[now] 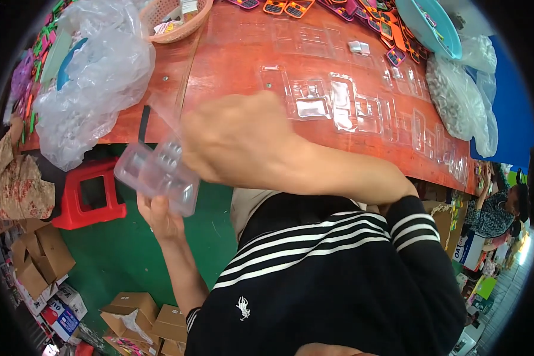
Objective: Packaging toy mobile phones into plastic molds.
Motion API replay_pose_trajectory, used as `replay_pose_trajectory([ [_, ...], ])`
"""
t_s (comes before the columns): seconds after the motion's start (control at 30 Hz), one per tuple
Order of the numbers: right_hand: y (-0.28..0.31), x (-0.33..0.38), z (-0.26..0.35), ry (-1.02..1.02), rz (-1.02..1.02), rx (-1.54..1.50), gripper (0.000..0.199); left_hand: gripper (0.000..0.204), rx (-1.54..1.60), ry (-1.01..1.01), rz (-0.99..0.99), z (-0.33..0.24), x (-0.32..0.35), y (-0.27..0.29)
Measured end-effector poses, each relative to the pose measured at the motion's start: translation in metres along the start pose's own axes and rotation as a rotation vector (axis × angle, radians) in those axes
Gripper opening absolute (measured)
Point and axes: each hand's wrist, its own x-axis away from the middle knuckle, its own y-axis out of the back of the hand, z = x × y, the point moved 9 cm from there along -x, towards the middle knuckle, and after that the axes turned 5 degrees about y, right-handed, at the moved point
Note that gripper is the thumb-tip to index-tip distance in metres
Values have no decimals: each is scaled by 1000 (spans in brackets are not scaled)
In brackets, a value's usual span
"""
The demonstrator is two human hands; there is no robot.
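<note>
Off the table's near edge, my left hand [159,218] grips a clear plastic blister tray [185,199] from below; it looks like part of a small stack. My right hand [238,137], slightly blurred, reaches across in front of me with its fingers curled closed beside the stack. A thin see-through flap [165,111] sticks out past its fingers, seemingly a blister tray seen edge-on; the fingertips are hidden behind the hand. Several more clear blister trays [345,102] lie in rows on the red table [231,59].
Orange and purple toy phones [391,29] lie at the far right near a blue basin [427,26]. Plastic bags [98,77] and a pink basket [181,26] sit far left. A red stool [92,193] and cardboard boxes [130,311] stand on the floor. Other people are at both sides.
</note>
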Motion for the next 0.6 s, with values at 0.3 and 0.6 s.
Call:
replay_pose_trajectory([
  [0.3, -138, -15, -18, 56, 363, 128, 7, 97, 137, 63, -10, 8, 36, 39],
  [0.6, -72, -6, -13, -6, 196, -108, 29, 99, 135, 33, -45, 3, 24, 31],
])
